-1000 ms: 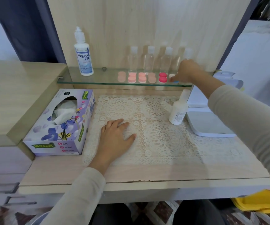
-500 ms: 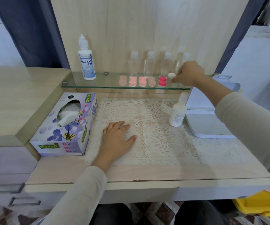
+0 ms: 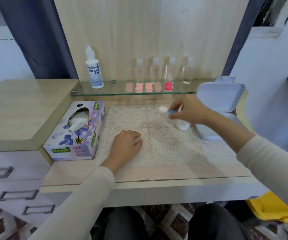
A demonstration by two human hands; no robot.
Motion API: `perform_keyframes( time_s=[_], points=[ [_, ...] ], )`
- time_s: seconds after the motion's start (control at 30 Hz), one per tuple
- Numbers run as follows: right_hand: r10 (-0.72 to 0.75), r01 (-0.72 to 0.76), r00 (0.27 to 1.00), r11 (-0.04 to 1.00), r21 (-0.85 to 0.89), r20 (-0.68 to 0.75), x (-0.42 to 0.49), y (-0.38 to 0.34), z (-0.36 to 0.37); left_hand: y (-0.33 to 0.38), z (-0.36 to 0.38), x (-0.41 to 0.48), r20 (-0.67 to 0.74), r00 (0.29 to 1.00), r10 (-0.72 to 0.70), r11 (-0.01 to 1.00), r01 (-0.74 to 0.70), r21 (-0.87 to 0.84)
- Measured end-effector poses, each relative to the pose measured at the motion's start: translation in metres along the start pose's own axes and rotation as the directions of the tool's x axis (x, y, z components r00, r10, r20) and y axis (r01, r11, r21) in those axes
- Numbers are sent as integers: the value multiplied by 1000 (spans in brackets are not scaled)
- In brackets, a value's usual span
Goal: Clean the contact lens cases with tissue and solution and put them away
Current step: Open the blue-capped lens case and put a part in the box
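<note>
A small contact lens case (image 3: 165, 110), one cap white, one blue, is pinched at the fingertips of the right hand (image 3: 190, 111) above a cream lace mat (image 3: 165, 146). The left hand (image 3: 126, 144) is laid palm down on the mat, fingers loosely bent, nothing held. A floral cardboard tissue box (image 3: 77, 134) is seen just left of it.

A glossy glass shelf (image 3: 105, 91) (clear) above matt lace mat (image 3: 165, 144).

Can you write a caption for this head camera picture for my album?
Right hand holds a white-and-blue lens case over the lace mat, left hand resting on it.
</note>
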State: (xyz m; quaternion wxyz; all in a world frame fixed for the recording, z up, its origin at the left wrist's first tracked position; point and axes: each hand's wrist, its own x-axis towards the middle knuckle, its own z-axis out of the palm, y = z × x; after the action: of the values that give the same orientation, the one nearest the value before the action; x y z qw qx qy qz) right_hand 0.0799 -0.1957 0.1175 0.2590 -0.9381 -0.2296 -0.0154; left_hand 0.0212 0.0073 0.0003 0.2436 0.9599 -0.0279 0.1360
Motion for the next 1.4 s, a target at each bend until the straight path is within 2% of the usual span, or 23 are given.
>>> perform_keyframes(
  time_s=[0.1, 0.2, 0.37, 0.63, 0.8, 1.13, 1.33, 1.4],
  points=[
    [-28, 28, 997, 1000, -3, 78, -20, 1, 26, 7, -4, -6, 0, 999, -34, 990, 33, -139],
    [-29, 32, 987, 999, -15, 157, -33, 4, 49, 15, -7, -16, -6, 999, 40, 981, -41, -190],
    [-57, 62, 981, 998, -24, 183, -47, 3, 71, 26, -8, -26, 78, 988, 133, 961, -109, -252],
    [-100, 108, 986, 993, -47, 136, -47, 1, 93, 22, -3, -30, 104, 986, 134, 982, -118, -147],
    [-137, 139, 985, 990, -8, 103, -51, 2, 97, 18, 5, -33, 76, 979, 190, 981, -188, -35],
    [-170, 169, 980, 985, 20, 106, -52, 7, 101, 19, 12, -39, -34, 988, 150, 985, -153, -81],
    [-183, 181, 980, 983, 28, 79, -56, 9, 103, 21, 8, -36, -80, 997, -10, 995, 2, -98],
    [-185, 183, 979, 983, 29, 84, -55, 9, 103, 23, 4, -36, -66, 998, 6, 988, -16, -151]
  ],
)
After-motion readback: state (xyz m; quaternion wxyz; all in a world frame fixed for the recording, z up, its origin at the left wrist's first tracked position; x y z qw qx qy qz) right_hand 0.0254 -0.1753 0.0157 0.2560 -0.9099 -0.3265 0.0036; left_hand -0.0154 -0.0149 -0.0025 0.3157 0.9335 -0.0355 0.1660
